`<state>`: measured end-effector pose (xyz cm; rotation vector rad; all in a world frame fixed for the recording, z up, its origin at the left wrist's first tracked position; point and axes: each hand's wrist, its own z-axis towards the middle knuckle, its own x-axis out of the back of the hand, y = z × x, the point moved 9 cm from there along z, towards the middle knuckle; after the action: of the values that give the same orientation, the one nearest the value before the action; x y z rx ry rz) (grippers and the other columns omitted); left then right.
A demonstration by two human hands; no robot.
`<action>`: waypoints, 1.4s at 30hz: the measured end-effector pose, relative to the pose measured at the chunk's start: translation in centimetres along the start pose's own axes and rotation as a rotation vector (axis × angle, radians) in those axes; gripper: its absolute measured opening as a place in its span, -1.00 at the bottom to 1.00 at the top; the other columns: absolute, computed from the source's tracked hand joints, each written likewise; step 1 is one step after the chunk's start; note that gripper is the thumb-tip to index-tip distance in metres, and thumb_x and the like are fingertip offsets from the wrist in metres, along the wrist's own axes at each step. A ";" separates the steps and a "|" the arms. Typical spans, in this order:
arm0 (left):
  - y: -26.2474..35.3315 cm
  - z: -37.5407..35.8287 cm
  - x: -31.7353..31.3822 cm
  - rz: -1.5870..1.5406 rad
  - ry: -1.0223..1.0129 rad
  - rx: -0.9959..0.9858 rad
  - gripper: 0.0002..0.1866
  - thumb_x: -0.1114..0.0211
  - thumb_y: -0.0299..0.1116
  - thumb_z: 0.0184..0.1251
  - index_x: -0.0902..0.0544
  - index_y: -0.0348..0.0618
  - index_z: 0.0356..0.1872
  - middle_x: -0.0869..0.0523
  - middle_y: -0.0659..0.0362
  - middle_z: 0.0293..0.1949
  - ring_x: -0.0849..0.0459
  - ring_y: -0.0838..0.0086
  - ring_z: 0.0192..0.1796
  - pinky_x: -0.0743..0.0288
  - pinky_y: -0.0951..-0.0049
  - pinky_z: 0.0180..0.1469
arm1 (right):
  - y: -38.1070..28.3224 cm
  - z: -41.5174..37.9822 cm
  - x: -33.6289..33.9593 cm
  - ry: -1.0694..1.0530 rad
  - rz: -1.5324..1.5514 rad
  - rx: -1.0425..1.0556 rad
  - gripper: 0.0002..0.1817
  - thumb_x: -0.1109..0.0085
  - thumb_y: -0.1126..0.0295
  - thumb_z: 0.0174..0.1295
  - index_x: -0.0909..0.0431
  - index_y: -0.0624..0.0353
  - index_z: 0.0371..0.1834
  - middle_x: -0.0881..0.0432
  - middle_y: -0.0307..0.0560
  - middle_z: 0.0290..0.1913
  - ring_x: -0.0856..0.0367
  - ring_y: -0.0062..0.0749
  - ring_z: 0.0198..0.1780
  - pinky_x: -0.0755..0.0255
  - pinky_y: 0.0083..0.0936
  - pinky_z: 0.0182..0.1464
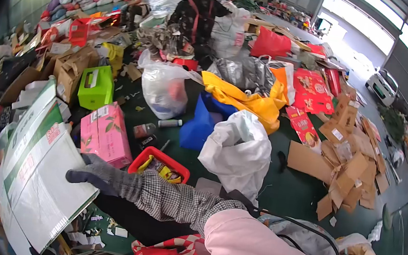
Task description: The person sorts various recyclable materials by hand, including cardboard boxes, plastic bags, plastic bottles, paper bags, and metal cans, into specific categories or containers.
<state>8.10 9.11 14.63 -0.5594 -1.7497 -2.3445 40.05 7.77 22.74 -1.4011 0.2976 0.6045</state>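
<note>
My right hand (106,175), in a grey knit glove, reaches across to the left below a checked sleeve cover. Its fingers are closed on the edge of a large white cardboard sheet (46,173) with green panels and red print. The sheet stands tilted at the left. My left hand does not show. Just beyond the right hand are a pink carton (106,133) with a leaf print and a red plastic basket (185,169) holding yellow wrapped packets.
A white sack (238,150), a blue bag (203,125) and a clear bag (163,88) stand ahead. Flattened cardboard (351,174) lies at right, a green box (96,87) at left. Another person (194,19) is farther back among heaped bags. A car (383,86) is near the doorway.
</note>
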 end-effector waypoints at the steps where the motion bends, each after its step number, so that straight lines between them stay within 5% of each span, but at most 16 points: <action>1: 1.9 0.9 -2.4 0.040 -0.065 -0.040 -0.42 -0.07 -0.52 0.25 -0.14 -0.33 0.30 -0.34 -0.07 0.24 -0.38 0.28 0.23 -0.37 0.30 0.19 | -1.7 -1.6 1.7 0.035 0.112 0.021 -0.46 -0.32 0.40 -0.03 -0.40 0.34 0.05 -0.57 -0.05 -0.13 -0.59 -0.39 -0.17 -0.49 -0.49 -0.07; 7: 10.7 3.8 -12.2 0.342 -0.350 -0.435 -0.48 -0.04 -0.42 0.35 -0.16 -0.30 0.29 -0.28 0.00 0.30 -0.30 0.32 0.30 -0.34 0.30 0.22 | -14.4 -15.4 13.6 0.440 0.103 0.369 -0.58 -0.34 0.42 0.00 -0.50 0.33 -0.06 -0.61 -0.10 -0.16 -0.62 -0.45 -0.17 -0.52 -0.49 -0.08; 10: 7.4 6.3 -12.2 0.076 -0.306 -0.287 -0.52 0.04 -0.49 0.36 -0.17 -0.28 0.29 -0.30 0.03 0.29 -0.32 0.35 0.29 -0.29 0.33 0.27 | -19.8 -23.4 21.8 0.768 -0.027 0.522 -0.58 -0.31 0.39 0.04 -0.47 0.30 -0.03 -0.58 -0.05 -0.12 -0.60 -0.36 -0.14 -0.51 -0.44 -0.05; 15: 8.2 6.7 -15.2 0.016 -0.286 -0.070 -0.52 0.05 -0.50 0.36 -0.16 -0.27 0.30 -0.30 0.04 0.28 -0.32 0.35 0.28 -0.29 0.34 0.26 | -38.2 -36.4 36.8 0.888 0.065 1.291 -0.41 -0.21 0.41 0.07 -0.24 0.26 0.20 -0.49 0.08 0.06 -0.49 -0.02 0.06 -0.43 -0.25 0.12; 18: 7.6 6.7 -15.3 -0.003 -0.274 -0.002 -0.52 0.06 -0.50 0.36 -0.16 -0.26 0.30 -0.31 0.04 0.28 -0.33 0.36 0.28 -0.29 0.34 0.26 | -43.3 -35.8 43.6 0.963 -0.302 1.179 -0.32 -0.08 -0.01 0.20 -0.15 0.16 0.25 -0.40 -0.02 0.17 -0.44 -0.08 0.11 -0.27 -0.17 0.23; 21: 6.5 6.1 -14.2 -0.028 -0.234 0.053 -0.51 0.07 -0.50 0.36 -0.15 -0.25 0.31 -0.31 0.04 0.28 -0.33 0.36 0.28 -0.29 0.35 0.26 | -40.1 -27.5 39.7 0.943 -1.258 0.847 -0.49 -0.03 0.01 0.24 -0.32 0.10 0.13 -0.49 -0.07 0.03 -0.53 -0.21 -0.04 -0.41 -0.26 0.05; 23: 5.4 5.5 -13.0 -0.045 -0.196 0.088 -0.51 0.07 -0.50 0.36 -0.15 -0.25 0.31 -0.31 0.05 0.28 -0.33 0.36 0.27 -0.29 0.35 0.26 | -32.2 -18.3 50.6 0.645 -0.029 0.596 -0.64 -0.07 0.08 0.24 -0.42 0.07 -0.04 -0.55 -0.09 -0.14 -0.56 -0.21 -0.18 -0.49 -0.35 -0.13; 24: 4.8 5.1 -12.4 -0.050 -0.184 0.100 -0.51 0.08 -0.50 0.36 -0.14 -0.24 0.32 -0.31 0.05 0.28 -0.33 0.36 0.27 -0.29 0.35 0.26 | -27.5 -16.5 46.1 0.831 -0.133 0.493 -0.66 -0.11 0.11 0.22 -0.42 0.04 -0.05 -0.55 -0.12 -0.18 -0.56 -0.24 -0.15 -0.51 -0.36 -0.20; 26: 3.6 4.5 -10.8 -0.065 -0.142 0.136 -0.51 0.08 -0.50 0.36 -0.14 -0.24 0.32 -0.31 0.05 0.28 -0.34 0.37 0.27 -0.29 0.35 0.26 | -15.9 -9.7 49.1 0.410 -0.175 0.226 -0.69 -0.13 0.14 0.21 -0.47 0.05 -0.08 -0.57 -0.18 -0.27 -0.58 -0.39 -0.32 -0.49 -0.47 -0.35; 27: 2.9 4.4 -9.9 -0.071 -0.117 0.151 -0.51 0.08 -0.50 0.36 -0.14 -0.24 0.32 -0.31 0.05 0.28 -0.34 0.37 0.27 -0.29 0.35 0.25 | -12.9 -10.6 49.2 0.794 -0.635 0.177 -0.68 -0.15 0.14 0.19 -0.49 0.06 -0.09 -0.57 -0.21 -0.32 -0.57 -0.45 -0.41 -0.46 -0.54 -0.42; 31: -0.5 2.4 -4.1 -0.104 0.027 0.203 -0.50 0.09 -0.50 0.37 -0.13 -0.23 0.33 -0.31 0.05 0.28 -0.34 0.37 0.27 -0.29 0.36 0.25 | -1.5 -9.4 42.8 0.712 -0.454 -0.092 -0.76 -0.18 0.17 0.16 -0.57 0.07 -0.23 -0.56 -0.28 -0.40 -0.49 -0.61 -0.47 -0.40 -0.61 -0.45; 34: -4.1 -1.5 3.7 -0.175 0.205 0.228 -0.50 0.10 -0.51 0.37 -0.12 -0.22 0.34 -0.31 0.06 0.28 -0.34 0.38 0.26 -0.29 0.37 0.25 | 2.0 -8.1 39.3 0.652 -0.522 -0.202 -0.64 -0.11 0.13 0.22 -0.50 0.10 -0.03 -0.57 -0.24 -0.28 -0.56 -0.55 -0.42 -0.46 -0.60 -0.40; 37: -6.3 -8.9 13.7 -0.264 0.401 0.165 -0.49 0.11 -0.51 0.37 -0.12 -0.21 0.34 -0.31 0.06 0.27 -0.35 0.38 0.26 -0.29 0.37 0.25 | 3.3 -3.6 36.9 0.426 -0.445 -0.063 -0.73 -0.04 0.22 0.28 -0.52 0.18 -0.13 -0.59 -0.19 -0.34 -0.55 -0.53 -0.41 -0.46 -0.59 -0.34; 39: -3.4 -13.1 17.0 -0.143 0.365 0.118 -0.50 0.17 -0.41 0.42 -0.08 -0.16 0.37 -0.29 0.07 0.29 -0.38 0.35 0.23 -0.33 0.39 0.21 | -1.2 -1.6 22.2 0.436 -0.373 -0.080 -0.72 0.01 0.24 0.31 -0.49 0.19 -0.08 -0.58 -0.16 -0.31 -0.53 -0.54 -0.40 -0.48 -0.55 -0.34; 41: -2.8 -18.0 19.8 -0.629 0.746 0.103 -0.53 -0.05 -0.28 0.36 -0.29 -0.11 0.27 -0.52 0.12 0.10 -0.53 0.34 0.09 -0.43 0.37 0.12 | 2.9 3.8 26.8 0.083 -0.305 -0.084 -0.60 0.11 0.23 0.35 -0.36 0.21 0.17 -0.55 -0.08 -0.05 -0.59 -0.45 -0.23 -0.49 -0.53 -0.15; 42: -2.2 -20.3 20.4 -0.672 0.870 0.114 -0.53 -0.07 -0.29 0.35 -0.30 -0.08 0.26 -0.55 0.09 0.07 -0.55 0.29 0.08 -0.42 0.34 0.12 | 1.5 4.7 21.0 0.203 -0.517 -0.039 -0.57 0.11 0.22 0.35 -0.33 0.20 0.21 -0.51 -0.09 0.03 -0.57 -0.43 -0.13 -0.48 -0.51 -0.08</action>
<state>-15.40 -7.62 15.65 1.0711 -1.7039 -2.2235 55.63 16.99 11.06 -1.5043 0.0751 0.0430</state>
